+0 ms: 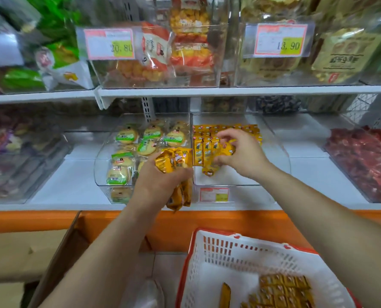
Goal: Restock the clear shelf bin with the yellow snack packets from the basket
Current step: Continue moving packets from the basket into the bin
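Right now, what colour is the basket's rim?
Red, around the white basket. Head view.

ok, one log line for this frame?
phase: restocking | left hand: grips bunch | right hand: pinches packet over bin | basket: packets left

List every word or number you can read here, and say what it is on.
"20.80": left price tag, upper shelf.
"13.90": right price tag, upper shelf.
Too blurred to read: lower bin tag; print on the yellow snack packets.
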